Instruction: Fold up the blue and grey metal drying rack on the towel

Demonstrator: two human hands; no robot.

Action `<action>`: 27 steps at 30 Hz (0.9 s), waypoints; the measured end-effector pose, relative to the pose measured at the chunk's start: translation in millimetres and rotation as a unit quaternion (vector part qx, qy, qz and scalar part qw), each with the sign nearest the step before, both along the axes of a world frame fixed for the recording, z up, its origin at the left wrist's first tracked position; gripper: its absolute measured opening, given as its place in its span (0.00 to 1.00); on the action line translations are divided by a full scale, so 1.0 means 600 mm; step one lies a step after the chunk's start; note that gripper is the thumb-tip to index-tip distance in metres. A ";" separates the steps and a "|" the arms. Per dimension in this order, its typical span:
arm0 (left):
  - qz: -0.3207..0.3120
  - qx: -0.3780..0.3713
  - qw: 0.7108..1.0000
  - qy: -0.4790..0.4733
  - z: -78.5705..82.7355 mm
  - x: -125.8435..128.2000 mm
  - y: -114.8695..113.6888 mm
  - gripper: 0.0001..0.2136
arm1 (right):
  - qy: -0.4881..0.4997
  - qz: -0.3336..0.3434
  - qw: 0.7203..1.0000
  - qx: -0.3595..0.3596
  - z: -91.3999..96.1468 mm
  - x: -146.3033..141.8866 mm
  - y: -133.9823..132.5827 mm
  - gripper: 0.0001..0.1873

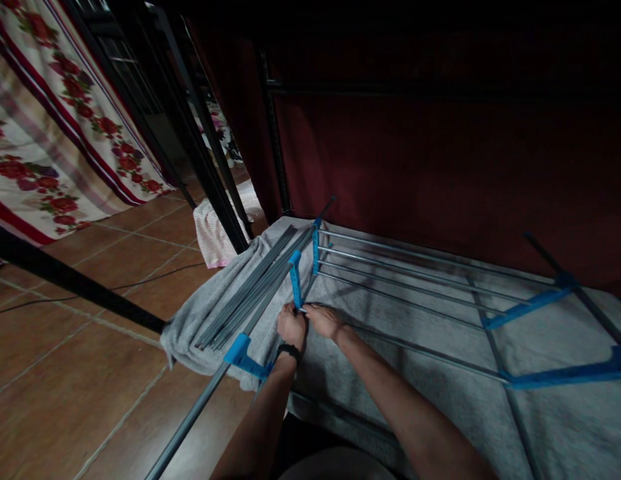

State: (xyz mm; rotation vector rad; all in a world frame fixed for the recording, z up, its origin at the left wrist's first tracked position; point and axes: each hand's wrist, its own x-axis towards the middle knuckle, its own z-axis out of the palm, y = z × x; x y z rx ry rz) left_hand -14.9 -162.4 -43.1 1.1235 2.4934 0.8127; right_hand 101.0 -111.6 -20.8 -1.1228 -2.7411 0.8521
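Note:
A grey metal drying rack (400, 267) with blue plastic brackets lies flat on a grey towel (550, 413). My left hand (291, 328), with a dark band at the wrist, is closed around the lower end of an upright blue bracket (295, 279). My right hand (324, 321) sits just right of it, fingers pinched on the end of a thin grey rod (420, 353) where it meets that bracket. A bundle of loose grey rods (250, 293) lies to the left of my hands.
Brown tiled floor (90, 373) lies left, crossed by a black cable. A floral curtain (45, 127) hangs at far left beside black frame bars (210, 173). A pink-white cloth (215, 233) lies on the floor. A dark red wall (440, 153) stands behind.

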 end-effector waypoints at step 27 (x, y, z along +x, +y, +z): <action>-0.007 -0.001 1.000 0.025 -0.007 0.003 0.001 0.11 | 0.012 -0.025 0.999 -0.022 0.005 -0.001 0.007 0.18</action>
